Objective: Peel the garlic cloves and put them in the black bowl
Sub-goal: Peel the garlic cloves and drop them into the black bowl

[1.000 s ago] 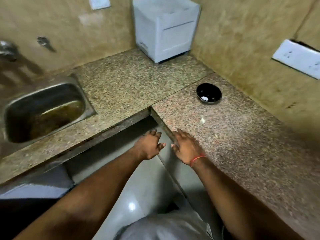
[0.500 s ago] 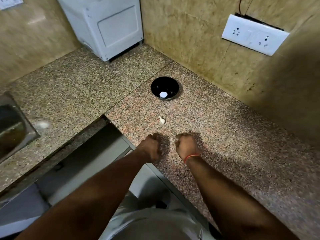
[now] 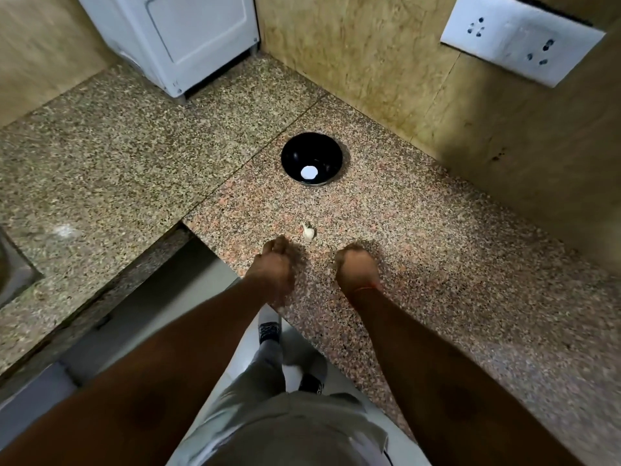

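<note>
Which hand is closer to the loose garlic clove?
The left hand: the small whitish garlic clove lies just past its knuckles; the right hand, with the red wrist thread, is farther.

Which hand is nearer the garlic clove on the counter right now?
Left. The left hand sits just below-left of the garlic clove; the right hand is farther off, below-right.

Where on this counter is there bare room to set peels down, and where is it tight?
Bare granite lies right of the black bowl toward the wall, and left between bowl and white appliance. Tight: the garlic clove sits just ahead of the left hand and right hand.
</note>
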